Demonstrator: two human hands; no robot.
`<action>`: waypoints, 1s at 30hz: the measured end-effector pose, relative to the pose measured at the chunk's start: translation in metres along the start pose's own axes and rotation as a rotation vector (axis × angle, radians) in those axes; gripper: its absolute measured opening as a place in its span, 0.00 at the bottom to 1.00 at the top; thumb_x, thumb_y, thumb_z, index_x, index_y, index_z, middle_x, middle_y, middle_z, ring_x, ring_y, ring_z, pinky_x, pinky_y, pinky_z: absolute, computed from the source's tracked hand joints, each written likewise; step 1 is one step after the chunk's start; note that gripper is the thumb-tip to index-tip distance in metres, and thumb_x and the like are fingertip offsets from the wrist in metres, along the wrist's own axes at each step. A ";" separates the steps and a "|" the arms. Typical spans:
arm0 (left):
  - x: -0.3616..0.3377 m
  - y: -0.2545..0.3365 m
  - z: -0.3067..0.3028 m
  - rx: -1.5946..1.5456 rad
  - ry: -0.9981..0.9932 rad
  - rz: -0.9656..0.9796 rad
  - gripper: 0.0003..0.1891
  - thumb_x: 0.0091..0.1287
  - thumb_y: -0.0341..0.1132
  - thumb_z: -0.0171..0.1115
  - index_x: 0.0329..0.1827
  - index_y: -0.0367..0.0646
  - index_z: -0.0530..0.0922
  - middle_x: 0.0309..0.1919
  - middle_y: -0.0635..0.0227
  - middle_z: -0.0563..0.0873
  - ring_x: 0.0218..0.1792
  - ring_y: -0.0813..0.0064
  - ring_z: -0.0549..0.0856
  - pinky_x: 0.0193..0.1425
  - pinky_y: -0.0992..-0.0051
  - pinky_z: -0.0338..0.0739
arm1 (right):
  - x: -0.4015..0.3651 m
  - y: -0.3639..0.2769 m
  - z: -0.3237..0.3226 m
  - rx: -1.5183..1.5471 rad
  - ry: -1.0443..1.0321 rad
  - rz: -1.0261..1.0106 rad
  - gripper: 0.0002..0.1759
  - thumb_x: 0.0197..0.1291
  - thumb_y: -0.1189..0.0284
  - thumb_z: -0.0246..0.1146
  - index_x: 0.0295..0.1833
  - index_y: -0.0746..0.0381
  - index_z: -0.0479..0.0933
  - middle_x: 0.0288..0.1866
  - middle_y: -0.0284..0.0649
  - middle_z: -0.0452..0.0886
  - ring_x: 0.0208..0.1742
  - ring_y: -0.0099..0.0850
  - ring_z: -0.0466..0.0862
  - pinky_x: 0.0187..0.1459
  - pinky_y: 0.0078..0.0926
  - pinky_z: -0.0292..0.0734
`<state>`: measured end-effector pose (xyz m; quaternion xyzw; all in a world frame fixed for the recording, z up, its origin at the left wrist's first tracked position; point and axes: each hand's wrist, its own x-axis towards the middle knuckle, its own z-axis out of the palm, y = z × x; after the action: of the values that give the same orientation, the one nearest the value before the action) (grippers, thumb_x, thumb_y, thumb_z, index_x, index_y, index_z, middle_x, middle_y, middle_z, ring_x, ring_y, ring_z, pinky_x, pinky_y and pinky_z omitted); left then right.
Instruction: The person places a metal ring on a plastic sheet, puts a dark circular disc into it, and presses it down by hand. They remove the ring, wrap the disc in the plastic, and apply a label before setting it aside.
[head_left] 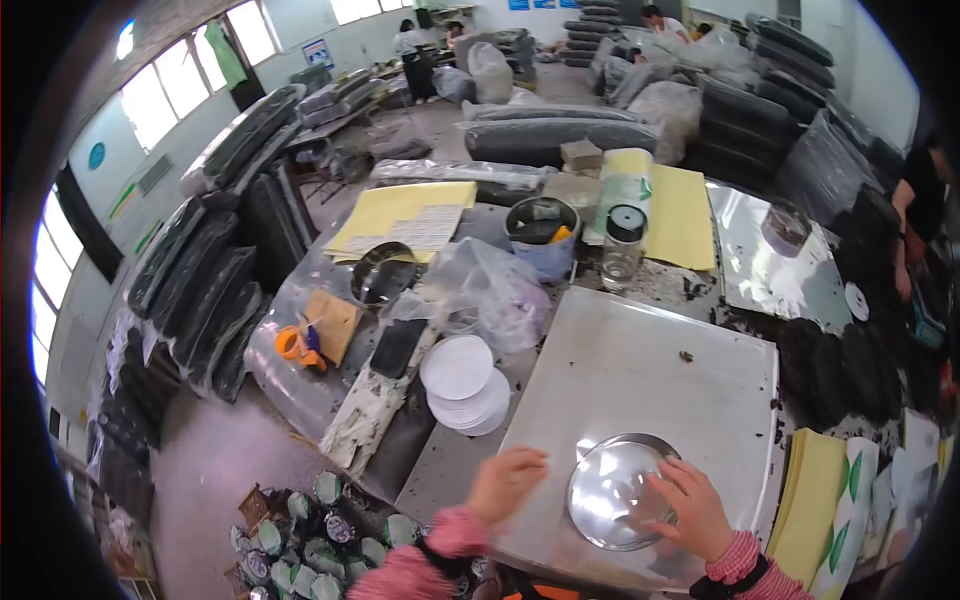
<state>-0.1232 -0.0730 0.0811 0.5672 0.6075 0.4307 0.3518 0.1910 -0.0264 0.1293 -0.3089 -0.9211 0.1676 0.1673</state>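
Note:
A shallow round metal dish (612, 495) lies on a pale, raised-edge work tray (640, 370) in front of me. My right hand (690, 505) is over the dish's right side with its fingers apart, fingertips overlapping the shiny bottom. Left of the dish, near the tray's left edge, my left hand (505, 485) is raised with its fingers curled together, slightly smeared by motion. Whatever the curled fingers may hold is hidden. Just beyond that hand sits an overlapping pile of white round discs (462, 380).
A lidded clear jar (622, 250) and a blue tub (540, 240) stand behind the tray. Yellow sheets (805, 480) lie at right, near dark bundles (840, 370). Green-and-white packages (310, 545) crowd the lower left. A person's arm (903, 240) shows at far right.

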 end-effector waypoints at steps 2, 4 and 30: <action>0.005 0.008 -0.066 0.368 -0.350 0.227 0.07 0.58 0.34 0.70 0.39 0.47 0.85 0.38 0.66 0.84 0.45 0.63 0.81 0.50 0.66 0.77 | -0.032 -0.004 -0.001 0.003 0.106 0.204 0.40 0.41 0.53 0.78 0.59 0.60 0.76 0.68 0.57 0.67 0.64 0.53 0.73 0.61 0.45 0.73; 0.000 -0.008 -0.081 0.467 -0.581 0.318 0.05 0.57 0.36 0.71 0.35 0.49 0.85 0.38 0.69 0.83 0.47 0.66 0.79 0.52 0.67 0.74 | -0.052 -0.007 0.016 0.139 0.115 0.284 0.39 0.40 0.55 0.79 0.57 0.60 0.76 0.71 0.60 0.61 0.66 0.55 0.71 0.63 0.46 0.71; -0.017 -0.039 -0.066 0.404 -0.888 0.436 0.07 0.56 0.37 0.70 0.29 0.47 0.81 0.36 0.68 0.81 0.45 0.60 0.78 0.50 0.63 0.73 | -0.081 -0.060 0.027 0.196 0.057 -0.102 0.19 0.46 0.75 0.71 0.47 0.63 0.80 0.70 0.70 0.61 0.68 0.61 0.70 0.65 0.42 0.72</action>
<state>-0.1973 -0.0975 0.0691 0.8644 0.3389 0.0870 0.3610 0.2099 -0.1273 0.1137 -0.2487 -0.9097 0.2392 0.2312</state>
